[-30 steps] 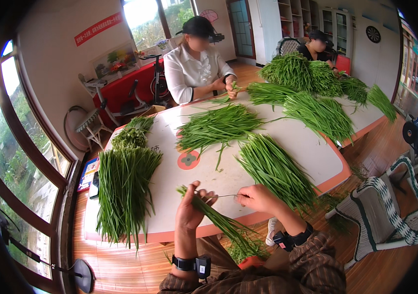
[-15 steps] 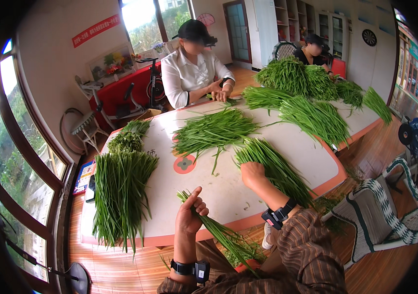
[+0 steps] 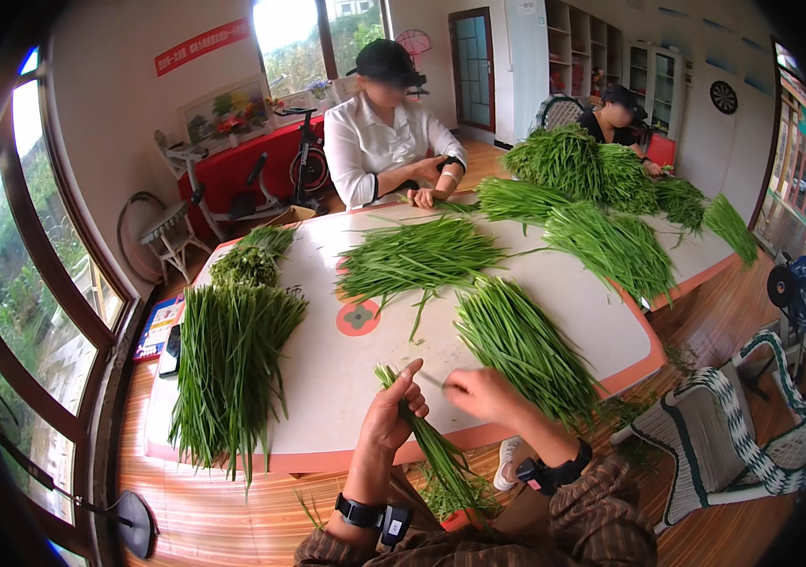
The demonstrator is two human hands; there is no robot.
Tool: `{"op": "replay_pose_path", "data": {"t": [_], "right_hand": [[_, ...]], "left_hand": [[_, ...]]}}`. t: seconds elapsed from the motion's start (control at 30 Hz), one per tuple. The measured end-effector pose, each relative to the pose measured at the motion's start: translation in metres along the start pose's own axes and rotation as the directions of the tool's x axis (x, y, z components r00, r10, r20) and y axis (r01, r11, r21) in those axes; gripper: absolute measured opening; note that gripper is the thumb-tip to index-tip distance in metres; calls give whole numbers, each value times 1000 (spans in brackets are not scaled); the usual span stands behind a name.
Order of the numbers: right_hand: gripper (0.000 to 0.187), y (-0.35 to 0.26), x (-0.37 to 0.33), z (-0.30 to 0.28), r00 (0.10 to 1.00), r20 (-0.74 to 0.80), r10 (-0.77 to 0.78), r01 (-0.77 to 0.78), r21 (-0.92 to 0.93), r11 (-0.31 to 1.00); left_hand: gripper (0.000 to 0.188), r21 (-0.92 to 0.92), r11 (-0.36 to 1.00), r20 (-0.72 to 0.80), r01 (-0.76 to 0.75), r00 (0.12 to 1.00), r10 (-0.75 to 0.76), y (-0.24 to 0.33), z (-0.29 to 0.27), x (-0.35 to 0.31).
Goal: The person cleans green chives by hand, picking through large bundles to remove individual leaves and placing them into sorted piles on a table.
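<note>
- Green chive bundle (image 3: pixel 431 444) clenched in left hand (image 3: pixel 393 416), long axis slanting toward the person.
- Right hand (image 3: pixel 483 392) just beside, pinching one stalk, nearer the loose chive pile (image 3: pixel 526 345) on the surface (image 3: pixel 327 378).

Chive bundle (image 3: pixel 228 364) lies left on table (image 3: pixel 327 369), chive pile (image 3: pixel 526 345) right.

Low in the frame's centre, your left hand (image 3: pixel 391 416) grips a bunch of green stalks (image 3: pixel 431 444) while your right hand (image 3: pixel 480 392) pinches one beside the pile (image 3: pixel 526 345).
</note>
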State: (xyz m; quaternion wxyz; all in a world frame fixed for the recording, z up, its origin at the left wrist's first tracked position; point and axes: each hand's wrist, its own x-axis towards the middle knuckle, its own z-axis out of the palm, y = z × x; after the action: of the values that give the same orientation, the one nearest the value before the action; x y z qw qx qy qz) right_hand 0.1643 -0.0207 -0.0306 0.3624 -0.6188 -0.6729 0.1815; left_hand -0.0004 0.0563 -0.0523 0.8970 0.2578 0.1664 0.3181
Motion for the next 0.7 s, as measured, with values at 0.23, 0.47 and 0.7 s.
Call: {"op": "replay_pose_path", "data": {"t": [0.23,0.47,0.7], "right_hand": [[23,16,-11,-14,965,245,90,-137,182,974],[25,45,9,-40,960,-222,171,-212,-179,961],[27,61,55,-14,922,-293,254,-384,-605,697]], "left_hand": [[25,153,986,-52,-70,996,79,10,0,-7],[24,-4,987,19,-161,987,162,25,-11,-12],[22,-9,999,-4,-43,999,42,9,-3,-10]]}}
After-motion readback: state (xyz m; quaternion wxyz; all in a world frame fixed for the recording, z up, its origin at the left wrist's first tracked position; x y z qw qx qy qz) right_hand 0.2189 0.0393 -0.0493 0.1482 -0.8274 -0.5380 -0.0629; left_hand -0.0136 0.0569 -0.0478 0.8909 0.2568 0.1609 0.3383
